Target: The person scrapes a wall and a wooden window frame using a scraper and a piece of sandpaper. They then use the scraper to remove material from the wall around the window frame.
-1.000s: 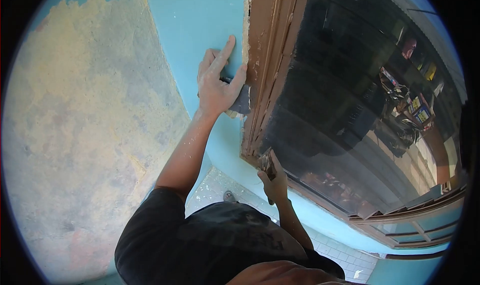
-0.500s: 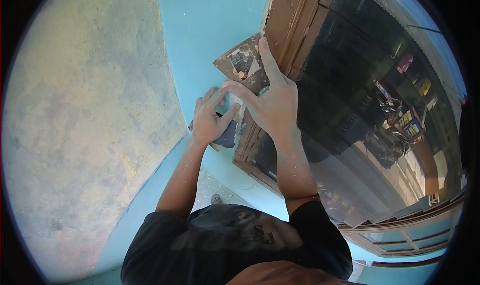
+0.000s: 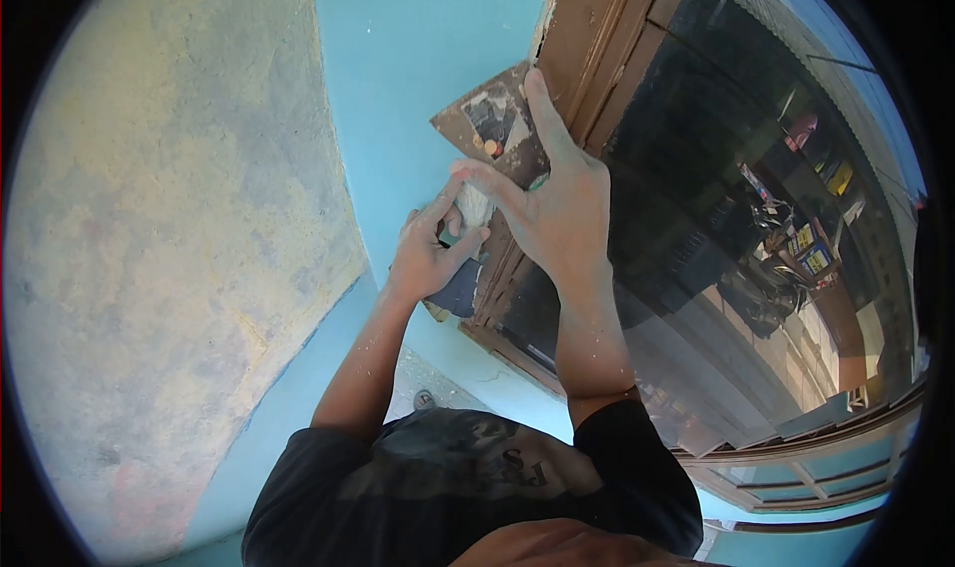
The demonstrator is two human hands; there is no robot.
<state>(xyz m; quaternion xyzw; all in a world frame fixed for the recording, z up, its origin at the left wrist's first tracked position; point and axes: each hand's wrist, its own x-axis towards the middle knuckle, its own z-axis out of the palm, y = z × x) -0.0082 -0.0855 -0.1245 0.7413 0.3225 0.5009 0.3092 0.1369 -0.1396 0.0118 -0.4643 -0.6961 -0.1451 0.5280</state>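
A flat brown scraper plate (image 3: 458, 124) with a worn label lies against the blue wall beside the brown window frame. My right hand (image 3: 565, 204) grips it, index finger stretched along its right edge and thumb at its lower side. My left hand (image 3: 433, 254) is just below, its fingertips close to the right thumb. A second dark flat piece (image 3: 458, 293) shows beneath the left palm, and the left fingers and thumb curl round its partly hidden upper part. Whitish material (image 3: 476, 207) shows between the hands. Pale dust covers both hands.
The brown wooden frame (image 3: 602, 45) borders dark, reflective glass (image 3: 686, 179) on the right. A rough yellow-grey wall patch (image 3: 179, 219) fills the left, beside smooth blue wall (image 3: 398, 50). A foot (image 3: 425, 400) shows on the floor below.
Both hands have shifted slightly right in view, the labelled plate along with my right hand. The left hand sits a little lower, and more whitish material shows between them.
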